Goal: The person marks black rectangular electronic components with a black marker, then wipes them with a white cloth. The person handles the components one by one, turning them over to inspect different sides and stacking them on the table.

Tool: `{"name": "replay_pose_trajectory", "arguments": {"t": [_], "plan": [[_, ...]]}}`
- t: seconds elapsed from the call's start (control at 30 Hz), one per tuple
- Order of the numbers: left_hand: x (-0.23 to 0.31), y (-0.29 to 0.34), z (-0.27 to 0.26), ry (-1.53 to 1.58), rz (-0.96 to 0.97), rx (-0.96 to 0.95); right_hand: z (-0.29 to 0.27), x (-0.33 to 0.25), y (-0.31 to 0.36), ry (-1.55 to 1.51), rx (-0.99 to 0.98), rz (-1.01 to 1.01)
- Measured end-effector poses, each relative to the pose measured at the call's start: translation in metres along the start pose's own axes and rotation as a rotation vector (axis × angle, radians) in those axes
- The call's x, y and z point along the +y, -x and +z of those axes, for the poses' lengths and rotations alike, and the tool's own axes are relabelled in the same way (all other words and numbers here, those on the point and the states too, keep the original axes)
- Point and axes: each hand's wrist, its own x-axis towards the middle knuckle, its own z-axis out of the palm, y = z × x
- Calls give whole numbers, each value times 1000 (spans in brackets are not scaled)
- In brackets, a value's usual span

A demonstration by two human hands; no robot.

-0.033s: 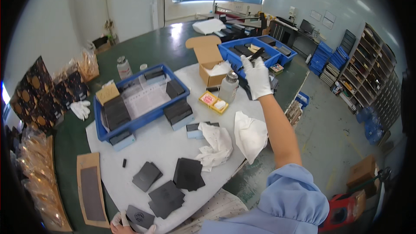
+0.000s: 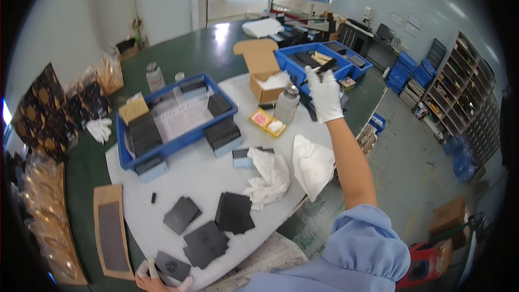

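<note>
Down at the lower left of the frame, the left hand (image 2: 147,281) has its covered fingertips closed around the edges of a dark square card (image 2: 172,266), a round emblem facing up. Up at the upper right of centre, the gloved right hand (image 2: 326,100) appears to pinch a slim black piece (image 2: 326,66) in front of a blue tray (image 2: 347,68); exactly how tight, the view can't tell. The card looks light, thin and fairly stiff, its matt face likely quick to show scuffs, so opposite edges are the place to take it, clear of the emblem. The black piece looks light and rigid; its end suits a fingertip pinch, though smooth glove fabric could let it slip. Fanned dark cards (image 2: 206,244) lie just beside, lower centre.
</note>
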Motion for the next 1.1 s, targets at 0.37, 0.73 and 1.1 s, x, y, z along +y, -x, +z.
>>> {"name": "replay_pose_trajectory", "arguments": {"t": [0.37, 0.73, 1.1], "plan": [[-1, 1, -3, -96, -20, -6, -55, -63, 192, -9, -546, 149], [8, -5, -7, -67, -79, 3, -63, -48, 217, 93, -572, 32], [8, -7, -17, -27, -73, 20, -63, -64, 220, -71, -718, 133]]}}
